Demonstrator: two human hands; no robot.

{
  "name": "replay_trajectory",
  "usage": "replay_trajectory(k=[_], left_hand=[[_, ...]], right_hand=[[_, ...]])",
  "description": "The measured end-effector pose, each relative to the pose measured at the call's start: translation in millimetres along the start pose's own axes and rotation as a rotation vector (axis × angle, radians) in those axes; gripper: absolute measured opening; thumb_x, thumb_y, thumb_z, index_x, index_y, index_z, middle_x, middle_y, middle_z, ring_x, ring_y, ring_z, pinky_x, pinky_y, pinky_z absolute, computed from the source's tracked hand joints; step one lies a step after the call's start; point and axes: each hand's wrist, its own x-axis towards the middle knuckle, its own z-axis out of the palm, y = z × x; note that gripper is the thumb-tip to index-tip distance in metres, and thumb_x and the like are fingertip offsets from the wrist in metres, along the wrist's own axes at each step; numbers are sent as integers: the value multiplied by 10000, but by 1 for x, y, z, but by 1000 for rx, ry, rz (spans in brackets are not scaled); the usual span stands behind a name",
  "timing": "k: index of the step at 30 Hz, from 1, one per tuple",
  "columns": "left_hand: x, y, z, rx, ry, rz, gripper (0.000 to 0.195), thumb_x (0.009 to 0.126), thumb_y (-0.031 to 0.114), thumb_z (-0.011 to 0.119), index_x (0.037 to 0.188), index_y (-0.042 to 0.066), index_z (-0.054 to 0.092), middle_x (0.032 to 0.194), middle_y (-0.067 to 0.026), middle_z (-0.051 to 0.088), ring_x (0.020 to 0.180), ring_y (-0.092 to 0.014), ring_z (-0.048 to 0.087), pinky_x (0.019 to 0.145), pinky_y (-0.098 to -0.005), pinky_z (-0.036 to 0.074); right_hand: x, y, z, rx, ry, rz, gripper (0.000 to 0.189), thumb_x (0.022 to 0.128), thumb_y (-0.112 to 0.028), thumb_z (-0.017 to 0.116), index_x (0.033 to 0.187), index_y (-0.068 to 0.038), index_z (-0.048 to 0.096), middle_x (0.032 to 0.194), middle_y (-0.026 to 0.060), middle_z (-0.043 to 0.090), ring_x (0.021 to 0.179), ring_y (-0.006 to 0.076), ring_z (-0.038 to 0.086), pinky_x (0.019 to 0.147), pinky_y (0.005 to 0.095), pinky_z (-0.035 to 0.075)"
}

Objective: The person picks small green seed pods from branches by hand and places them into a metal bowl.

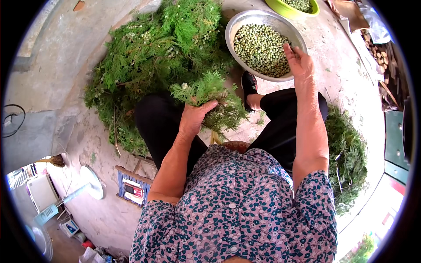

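My left hand (194, 115) grips a leafy conifer sprig (227, 108), probably arborvitae, with the thumb across its stems. The sprig is held above the gap between my knees. Over the right side of a metal basin (232, 42), my right hand (300, 62) has its fingers apart, and I see nothing held in it. Inside the basin lies a thick layer of small round green cones (260, 47). To the left of the basin rises a large heap of cut conifer branches (154, 56), some bearing pale green cones.
A lime-green basin (275, 9) with more green cones stands beyond the metal one. Stripped-looking greenery (348, 161) is piled by my right side. A small wooden stool (133, 187), a pedestal fan (90, 184) and a broom (56, 161) are at the left. Firewood (391, 75) lies at the right.
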Motion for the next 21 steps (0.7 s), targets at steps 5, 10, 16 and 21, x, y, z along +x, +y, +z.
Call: replay_trajectory(k=[5, 10, 16, 21], left_hand=[[-1, 2, 4, -55, 44, -25, 350, 733, 99, 685, 1049, 6, 566, 966, -56, 605, 834, -156, 565, 752, -291, 462], [5, -4, -1, -4, -22, -11, 397, 730, 95, 699, 1089, 43, 538, 1000, -45, 585, 889, -169, 552, 763, -317, 475], [1, 1, 10, 65, -20, 123, 264, 746, 142, 688, 947, 2, 589, 817, -35, 616, 698, -134, 560, 685, -269, 450], [4, 0, 10, 44, -88, 2, 218, 757, 91, 671, 938, 14, 577, 739, -15, 582, 600, -111, 520, 540, -236, 419]], right_hand=[[3, -18, 2, 59, -216, -3, 384, 895, -7, 395, 1237, 114, 269, 1222, 256, 345, 1049, 377, 448, 928, 453, 430], [0, -5, -10, -149, -65, -171, 375, 906, -30, 383, 1236, 104, 267, 1182, 245, 378, 1012, 357, 476, 904, 437, 452], [-78, 48, -11, -615, -290, -62, 206, 862, -36, 481, 1039, 49, 545, 800, 100, 600, 692, 183, 592, 702, 278, 506], [-123, 101, -11, -805, -505, 268, 173, 817, -45, 558, 965, 36, 595, 800, 72, 617, 663, 134, 593, 612, 233, 497]])
